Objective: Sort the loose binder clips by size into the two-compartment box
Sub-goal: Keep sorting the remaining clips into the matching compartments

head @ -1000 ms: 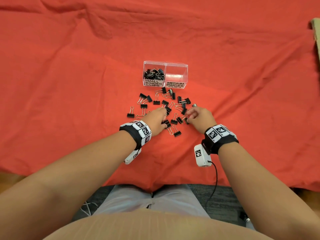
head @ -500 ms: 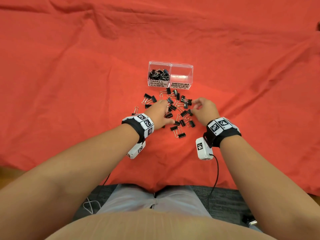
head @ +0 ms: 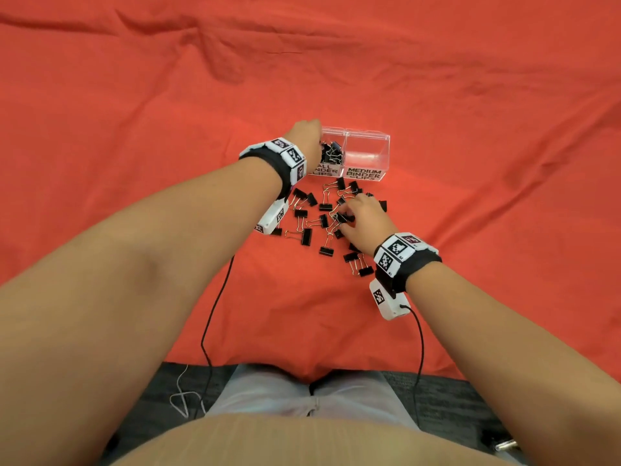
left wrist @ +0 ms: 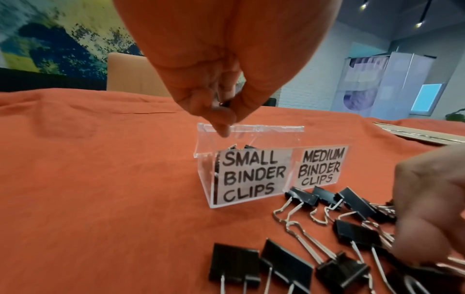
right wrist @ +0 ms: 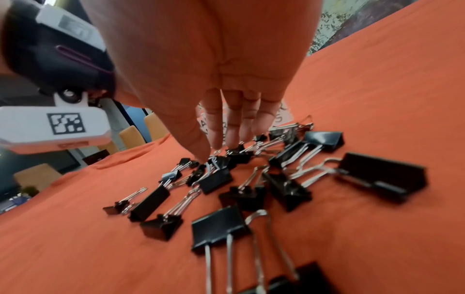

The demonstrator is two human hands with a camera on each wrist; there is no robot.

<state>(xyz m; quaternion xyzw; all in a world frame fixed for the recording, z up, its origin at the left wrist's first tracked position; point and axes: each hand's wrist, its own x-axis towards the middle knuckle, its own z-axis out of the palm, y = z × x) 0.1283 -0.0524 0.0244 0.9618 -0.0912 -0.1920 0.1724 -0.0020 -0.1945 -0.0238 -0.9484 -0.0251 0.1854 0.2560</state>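
- Orange-red cloth [head: 134, 129] covers the desk.
- Left hand [head: 304, 139]: over the SMALL compartment of the clear box [head: 383, 142], fingertips pinching a small black clip [left wrist: 225, 103].
- Loose binder clips [head: 305, 235]: scattered just before the box.
- Right hand [head: 364, 216]: fingers curled, pinching a clip within the pile.

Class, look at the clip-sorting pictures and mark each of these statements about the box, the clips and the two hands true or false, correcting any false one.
1. The left hand is over the compartment labelled small. True.
2. The compartment labelled medium is full of clips. False: no clips show in it.
3. The right hand is down among the loose clips on the cloth. True.
4. The cloth is blue. False: it is orange-red.
5. The left hand pinches something small and dark. True.
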